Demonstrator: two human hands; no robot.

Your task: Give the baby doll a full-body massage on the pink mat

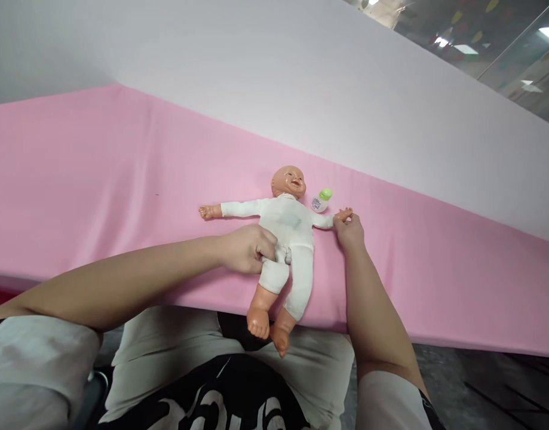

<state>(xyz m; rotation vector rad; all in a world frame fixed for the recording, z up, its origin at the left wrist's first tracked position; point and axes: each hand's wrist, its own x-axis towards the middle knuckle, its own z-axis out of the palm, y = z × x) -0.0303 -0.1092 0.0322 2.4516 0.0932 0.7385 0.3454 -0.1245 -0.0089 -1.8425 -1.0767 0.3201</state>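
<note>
A baby doll [288,224] with a white cloth body and bare plastic head, hands and feet lies on its back, its feet hanging past the table's near edge. My left hand [251,248] is closed on the doll's upper leg at the hip, fingers curled into the white cloth. With my right hand [350,232] I pinch the doll's wrist on the right side, where the cloth sleeve meets the plastic hand. A small clear bottle [321,200] with a green cap lies beside the doll's head, touched by neither hand.
The table wears a pink cover [104,161] with soft creases. Behind it rises a plain white wall [238,71], with a glass pane [480,48] reflecting lights at top right. My lap is against the near edge; dark thin metal legs show below right.
</note>
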